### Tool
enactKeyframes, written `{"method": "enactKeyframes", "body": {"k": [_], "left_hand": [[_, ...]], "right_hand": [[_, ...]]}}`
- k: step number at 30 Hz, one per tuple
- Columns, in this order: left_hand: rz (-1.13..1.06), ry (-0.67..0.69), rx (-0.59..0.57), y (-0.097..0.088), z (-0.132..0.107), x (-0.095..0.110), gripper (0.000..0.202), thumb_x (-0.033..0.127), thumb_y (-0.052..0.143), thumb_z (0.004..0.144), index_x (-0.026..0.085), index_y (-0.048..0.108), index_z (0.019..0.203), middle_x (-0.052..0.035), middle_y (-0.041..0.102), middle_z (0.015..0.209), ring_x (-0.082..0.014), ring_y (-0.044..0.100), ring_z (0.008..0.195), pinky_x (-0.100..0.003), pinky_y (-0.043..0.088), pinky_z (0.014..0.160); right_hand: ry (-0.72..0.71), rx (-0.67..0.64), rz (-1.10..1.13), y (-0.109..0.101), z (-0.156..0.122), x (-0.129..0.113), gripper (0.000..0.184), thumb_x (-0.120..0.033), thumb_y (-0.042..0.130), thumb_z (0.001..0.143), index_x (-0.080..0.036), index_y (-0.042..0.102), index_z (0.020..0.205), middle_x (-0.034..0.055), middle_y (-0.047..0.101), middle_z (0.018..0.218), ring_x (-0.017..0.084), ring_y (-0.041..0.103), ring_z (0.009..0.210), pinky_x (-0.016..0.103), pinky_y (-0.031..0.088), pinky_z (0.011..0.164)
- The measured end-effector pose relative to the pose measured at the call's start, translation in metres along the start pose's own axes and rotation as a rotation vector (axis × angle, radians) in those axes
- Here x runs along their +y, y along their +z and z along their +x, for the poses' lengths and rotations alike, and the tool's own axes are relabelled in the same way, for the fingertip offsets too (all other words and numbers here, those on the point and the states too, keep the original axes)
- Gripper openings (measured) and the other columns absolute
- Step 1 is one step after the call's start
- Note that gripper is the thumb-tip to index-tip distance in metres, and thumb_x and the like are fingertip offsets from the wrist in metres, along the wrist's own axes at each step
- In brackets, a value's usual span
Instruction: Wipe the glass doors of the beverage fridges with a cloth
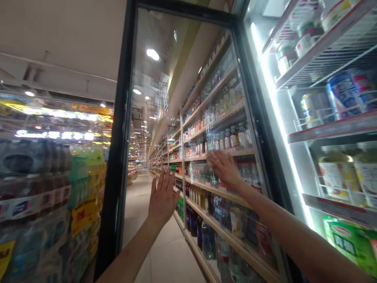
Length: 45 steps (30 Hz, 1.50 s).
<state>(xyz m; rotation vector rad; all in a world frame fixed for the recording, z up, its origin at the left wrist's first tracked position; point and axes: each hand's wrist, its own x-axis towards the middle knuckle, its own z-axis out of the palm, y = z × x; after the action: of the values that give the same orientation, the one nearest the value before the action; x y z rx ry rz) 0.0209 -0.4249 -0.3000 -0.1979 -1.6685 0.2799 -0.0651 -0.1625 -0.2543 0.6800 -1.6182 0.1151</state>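
Note:
A glass door (156,129) with a black frame (116,157) stands swung open in front of me. Fingers upright and slightly apart, my left hand (163,196) is held up at the lower middle of the glass. My right hand (224,169) reaches up to the pane farther right, its fingers stretched out and blurred by motion. A pale smear shows at those fingertips; whether it is a reflection or a thin thing under them I cannot make out. Contact between either palm and the glass is hard to judge. Shelves of bottles appear in the pane.
To the right, a lit cooler has wire shelves (326,51) with jars, cans (343,94) and bottles (332,169). A green package (347,239) sits low there. Stacked bottle packs (35,196) stand left of the door. A tiled floor (159,255) shows through the glass.

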Motion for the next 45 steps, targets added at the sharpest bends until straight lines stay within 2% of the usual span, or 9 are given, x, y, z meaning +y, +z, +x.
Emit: {"method": "enactKeyframes", "body": {"k": [3,9,15,22,28,30,34,40,45], "left_hand": [[-0.013,0.004,0.002,0.006,-0.004,0.012,0.050,0.030,0.040,0.087,0.009,0.043,0.132,-0.0164,0.039,0.142,-0.0292,0.029,0.135,-0.052,0.021,0.109],[-0.057,-0.026,-0.015,0.014,-0.009,0.036,0.050,0.031,0.039,0.088,0.009,0.043,0.133,-0.0154,0.038,0.143,-0.0288,0.029,0.135,-0.051,0.016,0.111],[-0.092,-0.024,-0.030,0.018,-0.012,0.059,0.051,0.033,0.038,0.089,0.011,0.040,0.134,-0.0143,0.037,0.144,-0.0281,0.026,0.137,-0.052,0.012,0.111],[-0.160,0.078,-0.029,0.025,-0.067,0.087,0.051,0.039,0.042,0.088,0.014,0.045,0.132,-0.0103,0.042,0.141,-0.0239,0.028,0.136,-0.043,0.009,0.114],[-0.164,0.094,-0.078,0.025,-0.097,0.091,0.051,0.038,0.043,0.087,0.016,0.044,0.133,-0.0084,0.043,0.141,-0.0227,0.028,0.136,-0.042,0.008,0.114],[-0.155,0.109,-0.084,0.022,-0.107,0.090,0.050,0.038,0.043,0.087,0.016,0.046,0.132,-0.0079,0.044,0.141,-0.0216,0.025,0.138,-0.041,0.008,0.115],[-0.138,0.155,-0.091,0.017,-0.131,0.084,0.048,0.036,0.042,0.087,0.017,0.048,0.130,-0.0068,0.047,0.138,-0.0190,0.018,0.140,-0.040,0.006,0.115],[-0.091,0.152,-0.153,0.016,-0.152,0.079,0.054,0.037,0.048,0.084,0.019,0.042,0.135,-0.0064,0.043,0.141,-0.0209,0.020,0.139,-0.042,0.012,0.115],[-0.076,0.144,-0.156,0.011,-0.163,0.078,0.053,0.038,0.047,0.084,0.019,0.044,0.133,-0.0052,0.042,0.142,-0.0206,0.018,0.140,-0.041,0.011,0.115]], "right_hand": [[0.343,0.143,-0.061,-0.002,-0.019,0.030,0.045,-0.021,0.036,0.090,-0.025,0.044,0.134,0.0110,0.028,0.148,0.027,0.025,0.137,0.056,0.028,0.104],[-0.162,-0.104,-0.037,-0.004,-0.083,0.046,0.049,-0.017,0.044,0.085,-0.034,0.047,0.130,0.0034,0.036,0.146,0.023,0.028,0.136,0.051,0.027,0.107],[0.357,0.151,-0.032,-0.013,-0.068,0.105,0.047,-0.019,0.036,0.089,-0.024,0.041,0.135,0.0107,0.032,0.146,0.028,0.031,0.134,0.053,0.035,0.102],[0.218,0.014,0.001,0.008,-0.215,0.040,0.055,-0.016,0.038,0.088,-0.034,0.032,0.139,0.0046,0.019,0.152,0.027,0.023,0.137,0.051,0.037,0.102],[0.472,0.212,0.015,0.017,-0.171,0.031,0.058,-0.015,0.035,0.087,-0.029,0.025,0.143,0.0083,0.019,0.152,0.028,0.022,0.137,0.056,0.032,0.104],[0.382,0.155,0.026,0.025,-0.178,0.002,0.060,-0.012,0.037,0.086,-0.029,0.026,0.143,0.0074,0.018,0.152,0.027,0.019,0.139,0.056,0.030,0.105],[-0.076,-0.043,0.053,0.032,-0.217,-0.055,0.064,-0.004,0.039,0.081,-0.035,0.035,0.138,0.0020,0.032,0.147,0.022,0.022,0.138,0.049,0.031,0.107],[0.317,0.200,0.007,0.030,-0.171,-0.049,0.061,-0.010,0.037,0.086,-0.027,0.024,0.143,0.0099,0.020,0.151,0.026,0.016,0.140,0.055,0.028,0.106],[-0.075,0.001,0.086,0.035,-0.200,-0.093,0.065,-0.002,0.039,0.080,-0.032,0.036,0.138,0.0035,0.034,0.146,0.020,0.023,0.138,0.049,0.027,0.109]]}}
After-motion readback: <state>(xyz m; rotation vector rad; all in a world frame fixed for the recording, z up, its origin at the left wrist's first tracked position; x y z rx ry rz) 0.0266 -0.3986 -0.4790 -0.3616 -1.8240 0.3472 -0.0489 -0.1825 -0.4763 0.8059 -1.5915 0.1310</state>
